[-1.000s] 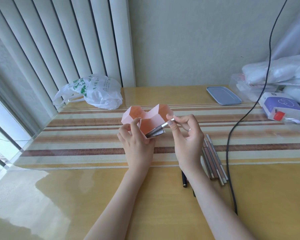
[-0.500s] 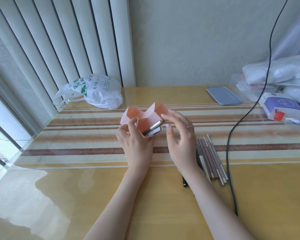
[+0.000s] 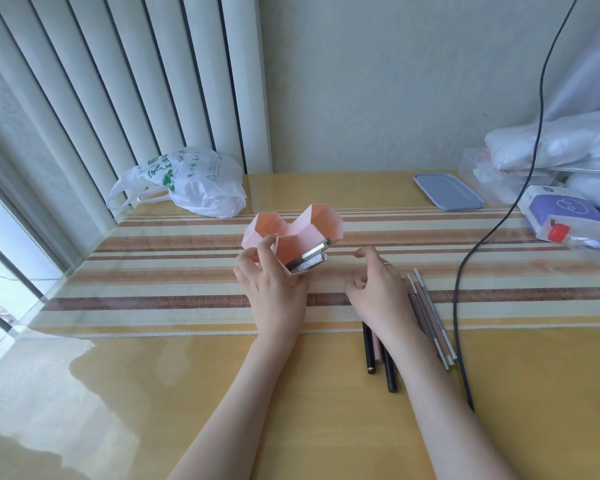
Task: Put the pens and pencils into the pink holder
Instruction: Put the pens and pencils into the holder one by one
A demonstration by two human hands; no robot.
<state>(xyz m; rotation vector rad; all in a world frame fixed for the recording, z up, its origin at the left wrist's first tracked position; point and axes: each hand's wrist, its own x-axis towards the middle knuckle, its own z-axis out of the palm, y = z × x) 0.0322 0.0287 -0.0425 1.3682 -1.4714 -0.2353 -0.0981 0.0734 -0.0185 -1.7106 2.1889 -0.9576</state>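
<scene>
Fingers of the left hand (image 3: 274, 289) were wrapped around the near side of the pink folded-paper holder with hexagonal compartments (image 3: 293, 230), the thumb hooked over a rim, so this hand was closed on the holder and kept it tipped toward the camera on the striped table runner (image 3: 153, 271). Two pens lay slanted in the nearest compartment, touching each other: a dark pen with a silver end (image 3: 309, 254) above and a silvery patterned pen (image 3: 309, 266) below it, both poking out past the rim to the right. The right hand (image 3: 378, 292) hung just right of the holder, apart from it, with its fingers loosely curled and spread, holding nothing. Beneath and beside that wrist the remaining pens and pencils lay on the glossy yellow wooden table (image 3: 291, 410): a bundle of thin grey and brown pencils (image 3: 430, 320) on the right, and black and pink pens (image 3: 374, 351) jutting out on the left. A black cable (image 3: 458, 306) ran down just right of the pencils. Well behind stood a white plastic bag with green print (image 3: 187, 183) and a flat grey-blue lid (image 3: 447, 192).
</scene>
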